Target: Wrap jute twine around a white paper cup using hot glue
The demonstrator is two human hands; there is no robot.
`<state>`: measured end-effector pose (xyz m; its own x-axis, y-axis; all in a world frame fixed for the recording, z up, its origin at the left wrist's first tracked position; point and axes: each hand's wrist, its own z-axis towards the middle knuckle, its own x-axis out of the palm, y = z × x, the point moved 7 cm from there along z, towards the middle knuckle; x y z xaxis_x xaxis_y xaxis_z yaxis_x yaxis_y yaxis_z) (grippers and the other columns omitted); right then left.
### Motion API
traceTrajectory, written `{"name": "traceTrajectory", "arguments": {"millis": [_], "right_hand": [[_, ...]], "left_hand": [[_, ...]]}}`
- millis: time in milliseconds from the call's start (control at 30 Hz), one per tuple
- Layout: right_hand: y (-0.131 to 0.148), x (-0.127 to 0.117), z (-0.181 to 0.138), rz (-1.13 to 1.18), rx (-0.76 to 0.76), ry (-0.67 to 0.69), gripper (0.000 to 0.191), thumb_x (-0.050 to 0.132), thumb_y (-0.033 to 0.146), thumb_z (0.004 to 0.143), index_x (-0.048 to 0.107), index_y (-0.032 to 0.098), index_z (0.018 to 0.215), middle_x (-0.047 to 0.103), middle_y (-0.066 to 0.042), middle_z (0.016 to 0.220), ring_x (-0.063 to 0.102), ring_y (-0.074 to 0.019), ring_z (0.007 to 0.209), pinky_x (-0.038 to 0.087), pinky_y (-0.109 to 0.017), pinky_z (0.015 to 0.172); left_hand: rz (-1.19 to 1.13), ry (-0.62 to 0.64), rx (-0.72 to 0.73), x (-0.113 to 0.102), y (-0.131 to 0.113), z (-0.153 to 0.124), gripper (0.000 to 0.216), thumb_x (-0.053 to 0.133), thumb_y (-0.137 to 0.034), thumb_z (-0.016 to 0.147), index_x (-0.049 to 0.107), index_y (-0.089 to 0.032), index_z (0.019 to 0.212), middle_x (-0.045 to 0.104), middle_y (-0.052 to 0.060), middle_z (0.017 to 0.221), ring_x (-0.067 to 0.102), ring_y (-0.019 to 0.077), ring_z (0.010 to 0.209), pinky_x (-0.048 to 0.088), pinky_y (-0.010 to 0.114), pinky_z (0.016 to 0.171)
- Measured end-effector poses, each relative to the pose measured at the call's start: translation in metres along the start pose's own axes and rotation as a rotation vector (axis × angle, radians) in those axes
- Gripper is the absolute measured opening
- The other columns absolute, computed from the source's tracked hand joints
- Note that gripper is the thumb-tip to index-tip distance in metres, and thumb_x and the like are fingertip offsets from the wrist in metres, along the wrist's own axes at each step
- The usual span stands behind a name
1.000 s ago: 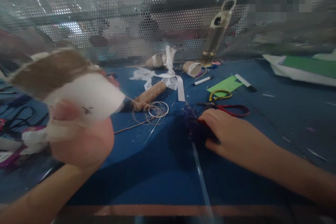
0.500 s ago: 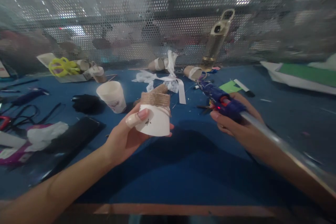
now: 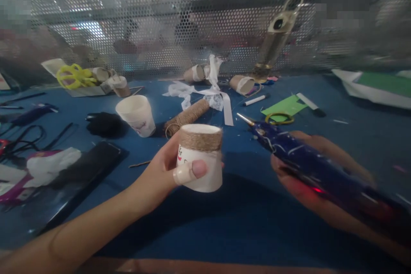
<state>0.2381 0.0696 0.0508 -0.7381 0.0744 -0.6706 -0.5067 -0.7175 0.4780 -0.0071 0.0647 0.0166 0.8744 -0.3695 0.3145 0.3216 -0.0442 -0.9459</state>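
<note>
My left hand (image 3: 167, 171) is closed round a white paper cup (image 3: 202, 171) held upright above the blue table, thumb pressed on its front. A band of brown twine (image 3: 201, 139) is wound round the cup's upper part. My right hand (image 3: 308, 180) grips a dark blue glue gun (image 3: 308, 162), whose metal nozzle (image 3: 244, 119) points left and up, a short way to the right of the cup's rim. A red light glows on the gun near my fingers.
On the blue table (image 3: 199, 222) lie a spool of twine (image 3: 188, 115), a second paper cup (image 3: 136, 115), white ribbon (image 3: 208, 92), cardboard tubes (image 3: 242, 84), yellow scissors (image 3: 73, 76), a green card (image 3: 282, 105), a marker (image 3: 255, 99) and a dark flat object (image 3: 86, 167). A perforated metal screen (image 3: 160, 30) stands behind.
My right hand picked the glue gun off the table and brought it up beside the cup. My left hand moved the cup from the left to the centre and turned it upright.
</note>
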Motion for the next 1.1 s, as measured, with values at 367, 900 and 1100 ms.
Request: {"name": "traceTrajectory", "arguments": {"millis": [367, 900, 1100], "right_hand": [[0.015, 0.003, -0.007, 0.166, -0.079, -0.009, 0.020, 0.072, 0.019, 0.095, 0.060, 0.034, 0.099, 0.071, 0.003, 0.083, 0.067, -0.0184, 0.060, 0.059, -0.032, 0.056], [0.019, 0.012, 0.007, 0.242, -0.108, 0.103, 0.018, 0.068, 0.011, 0.090, 0.064, 0.028, 0.090, 0.068, 0.004, 0.075, 0.063, -0.0129, 0.055, 0.052, -0.027, 0.050], [0.008, 0.013, 0.003, 0.286, -0.064, 0.104, 0.013, 0.069, 0.015, 0.092, 0.064, 0.027, 0.091, 0.063, 0.005, 0.073, 0.056, -0.0117, 0.053, 0.045, -0.029, 0.049]], "left_hand": [[0.049, -0.024, 0.044, -0.005, -0.003, 0.001, 0.047, 0.089, -0.040, 0.090, 0.076, -0.029, 0.133, 0.082, 0.008, 0.115, 0.078, 0.0261, 0.101, 0.063, 0.037, 0.091], [0.067, -0.031, -0.010, 0.000, 0.002, -0.002, 0.050, 0.080, -0.055, 0.097, 0.073, -0.030, 0.140, 0.079, 0.008, 0.116, 0.073, 0.0270, 0.105, 0.058, 0.036, 0.092], [0.073, -0.009, -0.031, -0.002, 0.001, -0.007, 0.056, 0.078, -0.050, 0.099, 0.066, -0.036, 0.152, 0.076, 0.006, 0.135, 0.071, 0.0276, 0.117, 0.058, 0.036, 0.099]]}}
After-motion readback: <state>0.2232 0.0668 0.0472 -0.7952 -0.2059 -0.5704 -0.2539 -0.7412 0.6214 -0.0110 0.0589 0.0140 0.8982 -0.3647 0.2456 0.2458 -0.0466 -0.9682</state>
